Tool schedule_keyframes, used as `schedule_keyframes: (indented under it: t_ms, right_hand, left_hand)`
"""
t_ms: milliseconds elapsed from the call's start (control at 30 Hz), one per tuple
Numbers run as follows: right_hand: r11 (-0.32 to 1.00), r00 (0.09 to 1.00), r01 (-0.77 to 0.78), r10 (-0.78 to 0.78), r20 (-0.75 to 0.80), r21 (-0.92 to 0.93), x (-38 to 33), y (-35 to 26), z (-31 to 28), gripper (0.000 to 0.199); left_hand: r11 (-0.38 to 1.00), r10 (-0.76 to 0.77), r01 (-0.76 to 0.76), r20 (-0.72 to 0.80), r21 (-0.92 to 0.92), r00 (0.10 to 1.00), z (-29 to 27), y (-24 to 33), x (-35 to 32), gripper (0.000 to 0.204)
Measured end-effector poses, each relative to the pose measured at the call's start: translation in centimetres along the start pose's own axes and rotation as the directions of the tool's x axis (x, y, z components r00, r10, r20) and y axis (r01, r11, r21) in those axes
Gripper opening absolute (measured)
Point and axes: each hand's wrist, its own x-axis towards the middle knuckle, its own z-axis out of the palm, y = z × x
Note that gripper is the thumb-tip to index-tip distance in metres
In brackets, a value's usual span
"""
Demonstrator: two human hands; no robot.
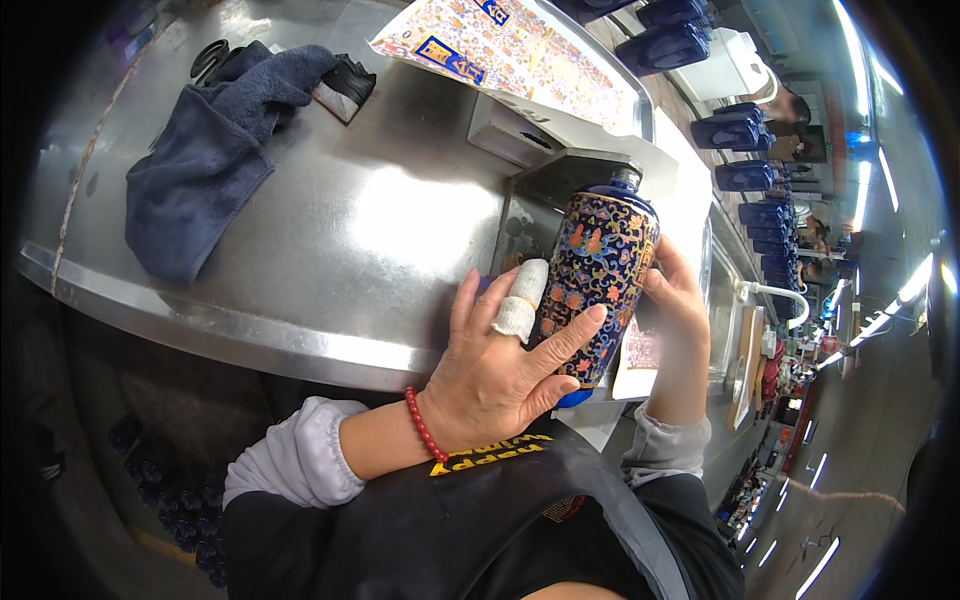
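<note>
A dark blue bottle point(597, 265) with a colourful floral pattern leans at a slant in front of me, its narrow neck at the far end. At its right side, my right hand point(677, 292) grips the edge with thumb and fingers. My left hand point(505, 365) lies against the bottle from the left with fingers spread. Its index finger and thumb stretch across the lower front, and a finger in a white cloth cover point(520, 303) runs along the left side. Red beads point(424, 425) circle the left wrist. Part of the bottle's base is hidden.
A blue-grey cloth point(205, 170) and scissors point(208, 62) lie on the metal table point(330, 240). Patterned printed sheets point(530, 55) are at the back, above a metal box point(508, 130). Several dark blue bottles point(740, 132) stand in a row on the right.
</note>
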Motion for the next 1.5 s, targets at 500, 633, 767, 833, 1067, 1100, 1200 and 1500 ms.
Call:
schedule_keyframes:
  t_ms: [500,633,767,833,1067,1100,1200,1500]
  right_hand:
    - [1.0,1.0,-0.003,0.003,0.0,0.025,0.0,-0.2,-0.1,0.058]
    - [1.0,0.999,-0.012,0.013,-0.036,0.018,-0.2,-0.4,0.1,0.056]
    - [0.999,0.999,0.027,-0.027,0.021,-0.021,-0.3,-0.4,-0.2,0.055]
    - [0.999,0.999,0.024,-0.023,0.034,-0.034,-0.4,-0.5,-0.4,0.054]
    - [0.999,1.0,-0.02,0.019,-0.012,-0.047,-0.2,-0.9,-0.5,0.049]
    - [0.998,0.999,-0.035,0.033,-0.033,-0.047,0.1,-1.0,-0.3,0.048]
    - [0.999,0.999,-0.03,0.029,-0.019,-0.041,-0.1,-0.9,-0.5,0.048]
    - [0.999,1.0,-0.03,0.03,-0.006,-0.034,0.1,-0.8,-1.0,0.041]
  left_hand:
    - [0.999,0.008,-0.007,0.016,-0.033,1.0,0.3,0.1,0.4,0.061]
    - [0.999,0.007,-0.007,0.013,-0.037,1.0,0.3,0.0,0.4,0.061]
    - [0.999,0.04,-0.04,0.023,-0.004,0.999,0.5,0.4,-0.1,0.059]
    - [0.996,0.082,-0.083,0.036,0.037,0.996,0.6,0.8,-0.4,0.056]
    - [0.996,0.064,-0.066,0.032,0.058,0.997,0.5,0.6,-1.0,0.056]
    - [0.997,0.052,-0.055,0.052,0.06,0.997,0.0,0.4,-1.0,0.057]
    - [0.995,0.058,-0.062,0.064,0.072,0.996,0.1,0.3,-1.3,0.058]
    - [0.992,0.08,-0.086,0.074,0.088,0.994,0.2,0.2,-1.6,0.058]
